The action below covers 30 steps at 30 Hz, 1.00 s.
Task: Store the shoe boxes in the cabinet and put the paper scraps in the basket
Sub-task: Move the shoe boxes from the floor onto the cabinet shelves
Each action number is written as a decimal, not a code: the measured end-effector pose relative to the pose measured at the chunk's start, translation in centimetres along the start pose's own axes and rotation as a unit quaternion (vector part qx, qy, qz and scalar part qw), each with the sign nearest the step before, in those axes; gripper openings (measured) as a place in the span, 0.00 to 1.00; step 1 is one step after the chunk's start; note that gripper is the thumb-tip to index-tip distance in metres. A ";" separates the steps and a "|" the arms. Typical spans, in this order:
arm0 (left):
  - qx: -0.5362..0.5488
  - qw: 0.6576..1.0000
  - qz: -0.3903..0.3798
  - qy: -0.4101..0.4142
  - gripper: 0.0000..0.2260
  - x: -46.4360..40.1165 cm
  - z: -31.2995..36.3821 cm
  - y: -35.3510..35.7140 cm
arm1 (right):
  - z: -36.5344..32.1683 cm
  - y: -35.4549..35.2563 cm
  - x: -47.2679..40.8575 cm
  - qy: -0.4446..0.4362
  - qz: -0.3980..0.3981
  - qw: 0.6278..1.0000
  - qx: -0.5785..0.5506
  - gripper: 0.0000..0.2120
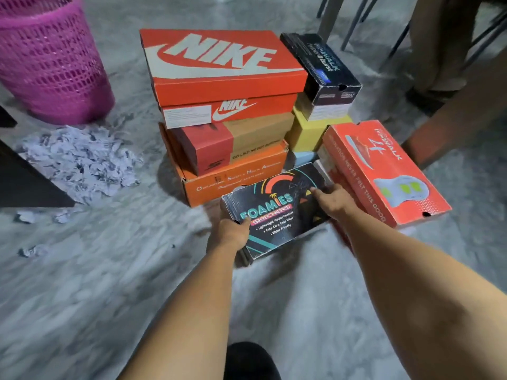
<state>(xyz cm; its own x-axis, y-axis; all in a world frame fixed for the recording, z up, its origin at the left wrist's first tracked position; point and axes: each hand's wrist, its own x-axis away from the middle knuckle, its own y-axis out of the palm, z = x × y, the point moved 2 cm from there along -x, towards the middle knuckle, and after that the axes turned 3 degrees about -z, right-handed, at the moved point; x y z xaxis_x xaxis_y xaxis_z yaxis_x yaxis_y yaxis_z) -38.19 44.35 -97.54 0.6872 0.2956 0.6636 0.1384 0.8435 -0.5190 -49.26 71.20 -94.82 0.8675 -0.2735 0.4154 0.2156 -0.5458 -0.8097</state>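
Observation:
A black Foamies Skechers shoe box (pixel 277 207) sits in front of a pile of shoe boxes on the grey marble floor. My left hand (pixel 229 231) grips its near left corner and my right hand (pixel 333 201) grips its right edge. Behind it stands a stack: a large orange Nike box (pixel 219 64) on top, a brown and red box (pixel 233 141) under it, an orange box (pixel 236 174) at the bottom. To the right lies a red box (pixel 381 168), with a black box (pixel 321 67) on a yellow box (pixel 310 133) behind. Paper scraps (pixel 79 157) are heaped at the left beside a pink basket (pixel 52 64).
A dark furniture edge (pixel 24 179) juts in at the left. Loose scraps (pixel 33 250) lie apart on the floor. Chair legs (pixel 354 20) and another person's leg (pixel 439 45) and arm (pixel 461 111) are at the upper right. A dark shape (pixel 249 360) sits at the bottom.

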 end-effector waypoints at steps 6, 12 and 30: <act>0.055 0.998 0.031 -0.018 0.26 -0.3 -1.7 -0.3 | -0.3 0.7 2.3 0.044 -0.005 0.999 0.014 0.51; 0.186 0.967 0.130 -0.115 0.28 2.7 -10.7 -7.4 | -3.6 7.8 9.6 0.002 -0.126 0.988 -0.087 0.25; 0.388 0.677 0.625 0.004 0.30 30.3 -40.0 -39.9 | -46.4 23.7 48.5 -0.424 -0.332 0.815 -0.215 0.21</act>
<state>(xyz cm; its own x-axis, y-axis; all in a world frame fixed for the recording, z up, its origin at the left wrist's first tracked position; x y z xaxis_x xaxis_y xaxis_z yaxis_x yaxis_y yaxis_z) 5.65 1.77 -78.24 -0.0748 0.9965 -0.0375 -0.9693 -0.0815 -0.2318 -22.86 8.24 -74.59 0.6605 0.7413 0.1193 0.7449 -0.6269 -0.2283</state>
